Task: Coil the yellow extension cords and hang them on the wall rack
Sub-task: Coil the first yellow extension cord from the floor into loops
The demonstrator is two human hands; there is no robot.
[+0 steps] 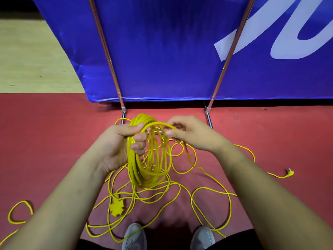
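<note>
Shoes [134,237] amid loose cord [210,188] | left hand [117,143] grips coil [142,179] | right hand [191,134] pinches strand [162,124] | banner [162,94] edge ahead

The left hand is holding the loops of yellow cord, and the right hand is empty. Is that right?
Not quite. The right hand is not empty: it pinches a strand of the cord that leads into the loops. The left hand does hold the loops of yellow cord. The head view shows this.
</note>
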